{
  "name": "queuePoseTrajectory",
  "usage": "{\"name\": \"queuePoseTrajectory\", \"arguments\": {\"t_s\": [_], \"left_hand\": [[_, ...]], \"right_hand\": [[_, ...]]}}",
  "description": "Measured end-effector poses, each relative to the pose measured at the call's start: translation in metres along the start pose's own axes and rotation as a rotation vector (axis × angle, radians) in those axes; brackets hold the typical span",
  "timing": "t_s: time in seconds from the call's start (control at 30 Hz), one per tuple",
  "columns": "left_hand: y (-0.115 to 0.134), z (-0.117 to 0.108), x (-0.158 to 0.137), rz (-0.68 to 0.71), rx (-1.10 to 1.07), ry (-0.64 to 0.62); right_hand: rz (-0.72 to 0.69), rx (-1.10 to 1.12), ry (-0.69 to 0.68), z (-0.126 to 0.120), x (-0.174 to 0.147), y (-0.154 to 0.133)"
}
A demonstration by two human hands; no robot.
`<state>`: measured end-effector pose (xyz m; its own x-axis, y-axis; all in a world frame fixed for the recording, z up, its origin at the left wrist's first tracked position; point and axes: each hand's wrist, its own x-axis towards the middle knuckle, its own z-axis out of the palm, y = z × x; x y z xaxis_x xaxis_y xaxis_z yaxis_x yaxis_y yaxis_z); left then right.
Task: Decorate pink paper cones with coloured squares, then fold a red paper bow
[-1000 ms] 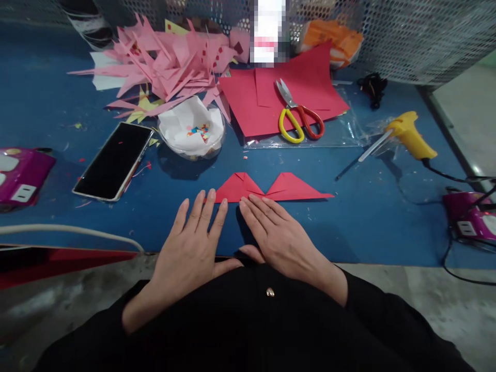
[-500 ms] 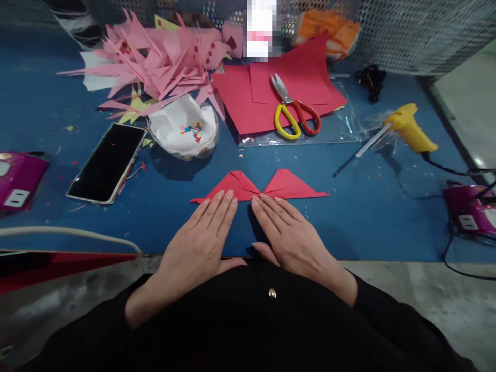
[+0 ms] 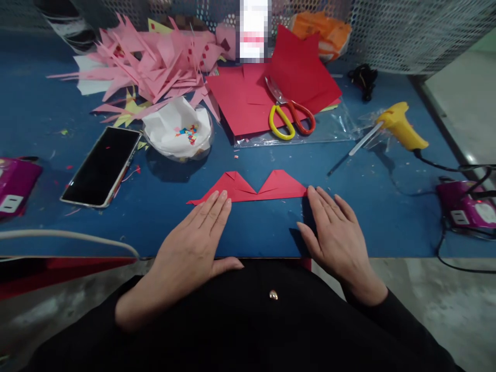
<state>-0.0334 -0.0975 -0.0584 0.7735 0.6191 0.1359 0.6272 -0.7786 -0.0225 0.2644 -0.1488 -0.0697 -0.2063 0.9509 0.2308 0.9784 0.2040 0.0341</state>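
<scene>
A folded red paper (image 3: 251,192) with two raised peaks and a notch between them lies flat on the blue table (image 3: 263,227). The fingertips of my left hand (image 3: 197,232) rest on its lower left edge, fingers stretched out and thumb apart. At the paper's right end, my right hand (image 3: 337,232) lies with its fingers extended and its fingertips touching the tip, which they partly cover. Neither hand grips anything.
Scissors (image 3: 287,116) lie on red paper sheets (image 3: 232,98) behind. Pink paper strips (image 3: 155,67), a lined bowl of confetti (image 3: 182,129) and a phone (image 3: 101,166) are left. A yellow glue gun (image 3: 403,126) and purple power boxes (image 3: 465,201) stand right.
My right hand has slid rightward along the paper's lower edge, from the middle to the right end. My left hand stays on the left part. One red sheet at the back has curled up.
</scene>
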Motion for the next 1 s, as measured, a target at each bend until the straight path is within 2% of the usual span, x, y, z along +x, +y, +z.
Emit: {"name": "queuePoseTrajectory", "arguments": {"t_s": [0.13, 0.27, 0.37, 0.43, 0.53, 0.6, 0.67, 0.77, 0.83, 0.9, 1.0], "left_hand": [[-0.010, -0.001, -0.006, -0.090, -0.034, 0.100], [-0.019, 0.002, -0.002, -0.140, -0.081, 0.174], [-0.025, 0.006, 0.013, -0.178, -0.082, 0.180], [-0.026, 0.005, 0.028, -0.240, -0.066, 0.183], [-0.020, -0.008, 0.054, -0.328, -0.103, 0.250], [-0.013, -0.022, 0.070, -0.365, -0.235, 0.346], [-0.007, -0.034, 0.084, -0.424, -0.520, 0.415], [-0.006, -0.042, 0.099, -0.568, -1.082, 0.399], [-0.008, -0.041, 0.105, -0.643, -1.329, 0.376], [-0.011, -0.036, 0.108, -0.719, -1.423, 0.385], [-0.014, -0.031, 0.109, -0.784, -1.416, 0.407]], "right_hand": [[-0.010, 0.009, 0.027, -0.001, 0.004, -0.003], [-0.060, -0.020, 0.049, -0.002, 0.020, -0.005], [-0.146, -0.043, 0.057, -0.001, 0.043, -0.001], [-0.154, -0.070, 0.056, -0.002, 0.060, 0.002], [-0.142, -0.065, 0.069, -0.008, 0.083, 0.003], [-0.231, -0.005, 0.083, -0.014, 0.094, -0.001], [-0.371, 0.051, 0.097, -0.019, 0.101, -0.007], [-0.487, 0.087, 0.128, -0.017, 0.104, -0.013], [-0.509, 0.093, 0.143, -0.012, 0.105, -0.013], [-0.531, 0.087, 0.152, -0.007, 0.105, -0.011], [-0.557, 0.093, 0.143, -0.002, 0.105, -0.009]]}}
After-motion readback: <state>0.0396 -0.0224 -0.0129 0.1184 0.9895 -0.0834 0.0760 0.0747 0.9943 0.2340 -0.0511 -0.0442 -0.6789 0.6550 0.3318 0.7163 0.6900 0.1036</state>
